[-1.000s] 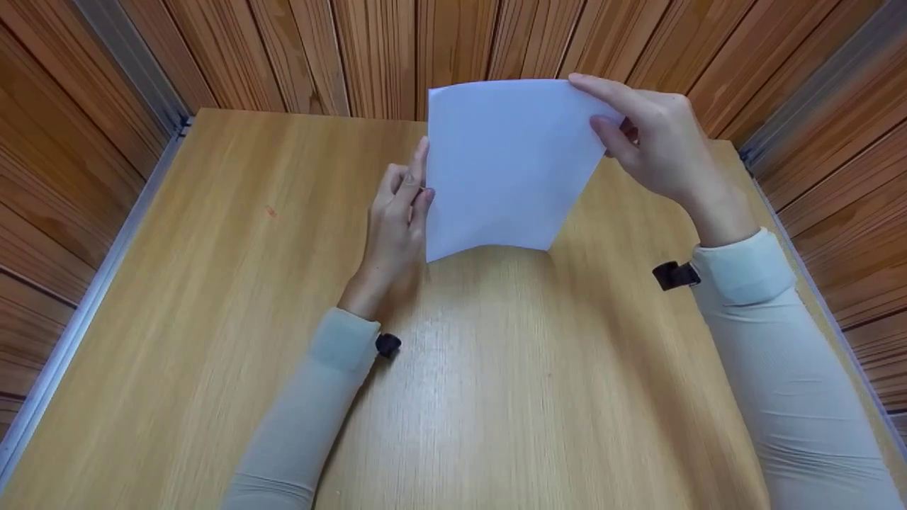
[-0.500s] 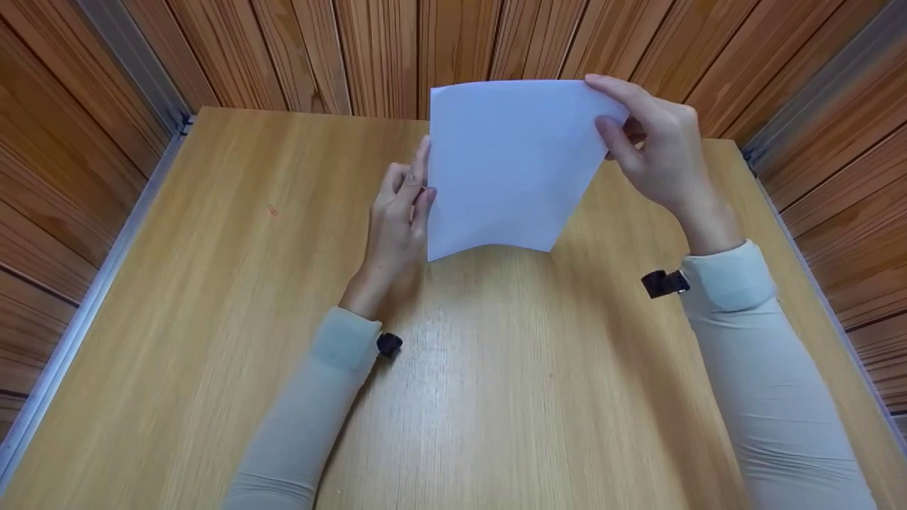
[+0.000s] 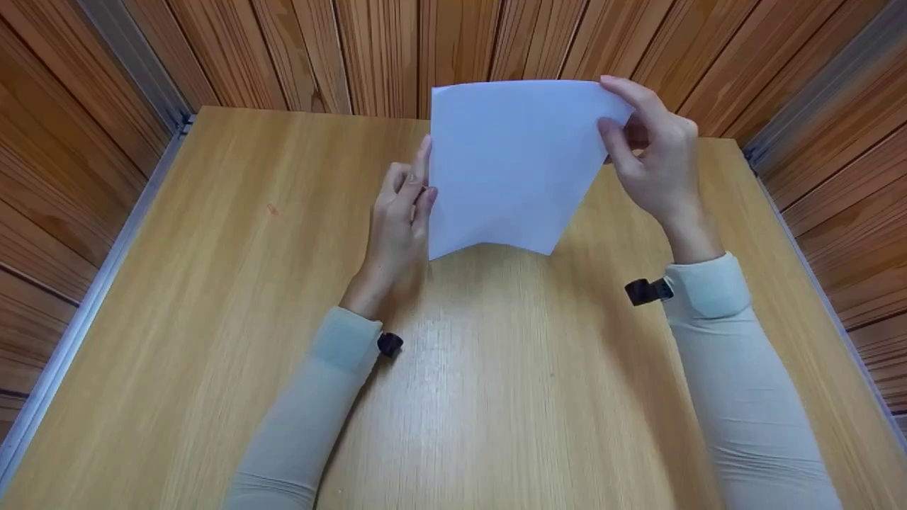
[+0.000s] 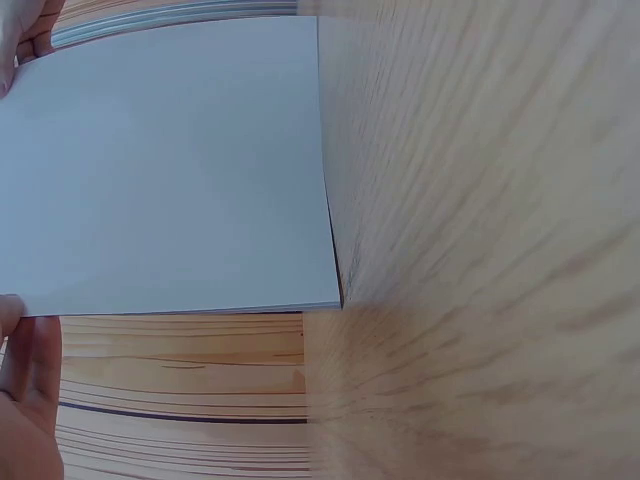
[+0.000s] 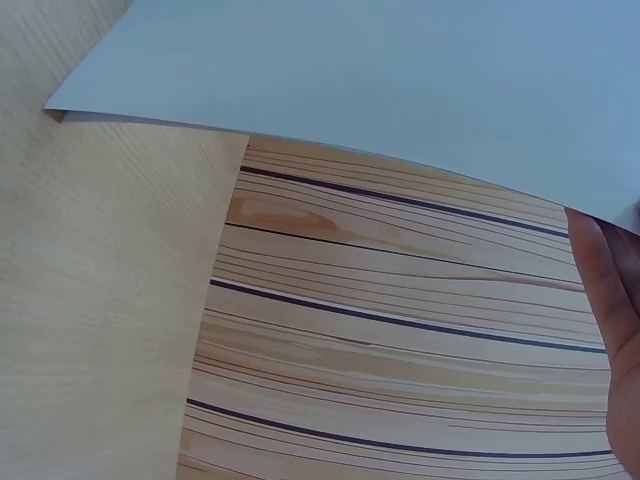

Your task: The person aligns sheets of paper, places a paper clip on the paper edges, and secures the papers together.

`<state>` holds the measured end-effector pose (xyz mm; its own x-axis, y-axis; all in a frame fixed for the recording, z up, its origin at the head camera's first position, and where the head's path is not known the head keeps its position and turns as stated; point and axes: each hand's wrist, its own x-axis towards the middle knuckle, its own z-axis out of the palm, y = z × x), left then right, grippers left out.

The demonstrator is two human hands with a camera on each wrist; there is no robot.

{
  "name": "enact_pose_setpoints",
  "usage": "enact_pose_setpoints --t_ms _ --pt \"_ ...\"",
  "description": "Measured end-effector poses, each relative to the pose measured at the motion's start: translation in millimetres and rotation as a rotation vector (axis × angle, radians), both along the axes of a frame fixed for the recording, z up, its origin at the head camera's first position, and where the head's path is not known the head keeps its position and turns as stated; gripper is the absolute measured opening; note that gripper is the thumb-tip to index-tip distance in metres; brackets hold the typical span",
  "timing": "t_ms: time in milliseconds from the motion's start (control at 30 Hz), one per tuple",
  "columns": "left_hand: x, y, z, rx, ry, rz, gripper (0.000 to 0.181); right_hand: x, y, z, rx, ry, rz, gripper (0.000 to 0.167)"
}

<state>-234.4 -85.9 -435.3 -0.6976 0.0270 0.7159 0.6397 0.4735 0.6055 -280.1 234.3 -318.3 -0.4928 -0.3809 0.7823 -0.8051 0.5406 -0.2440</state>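
White paper point(image 3: 514, 159) is held upright over the far part of the table. Its lower edge is at or just above the tabletop; I cannot tell if it touches. Along the lower side in the left wrist view, the paper's edge point(image 4: 200, 308) looks layered, like more than one sheet. My left hand point(image 3: 400, 205) pinches the left edge between thumb and fingers. At the upper right corner my right hand point(image 3: 659, 145) grips the paper, thumb in front and other fingers behind. The sheet bows, and its bottom edge arches in the middle. What lies behind it is hidden.
The wooden table point(image 3: 482, 397) spreads under both arms. A small reddish mark or clip-like thing point(image 3: 273, 210) lies at its left, too faint to identify. Wood-plank walls point(image 3: 382, 57) rise behind and at both sides. Black wrist cameras point(image 3: 646, 291) sit on both cuffs.
My right hand has shifted slightly to the right and turned more upright, its forearm swinging inward to the left. The paper's upper right corner is pulled further right. The left hand stays nearly still.
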Motion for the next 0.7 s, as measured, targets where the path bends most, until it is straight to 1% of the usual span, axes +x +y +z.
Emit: enact_pose_setpoints --t_ms 200,467,700 --pt "-0.7 0.5 -0.1 -0.001 0.003 -0.004 0.052 2.8 -1 -5.7 -0.061 -0.029 -0.038 0.039" --pt "-1.5 0.5 -1.7 0.006 -0.004 0.001 0.052 5.2 -5 -14.5 -0.162 -0.077 -0.051 0.039" --pt "-1.7 -0.1 -1.8 -0.003 -0.004 0.004 0.052 6.7 -10 -22.4 -0.244 -0.083 -0.078 0.039"
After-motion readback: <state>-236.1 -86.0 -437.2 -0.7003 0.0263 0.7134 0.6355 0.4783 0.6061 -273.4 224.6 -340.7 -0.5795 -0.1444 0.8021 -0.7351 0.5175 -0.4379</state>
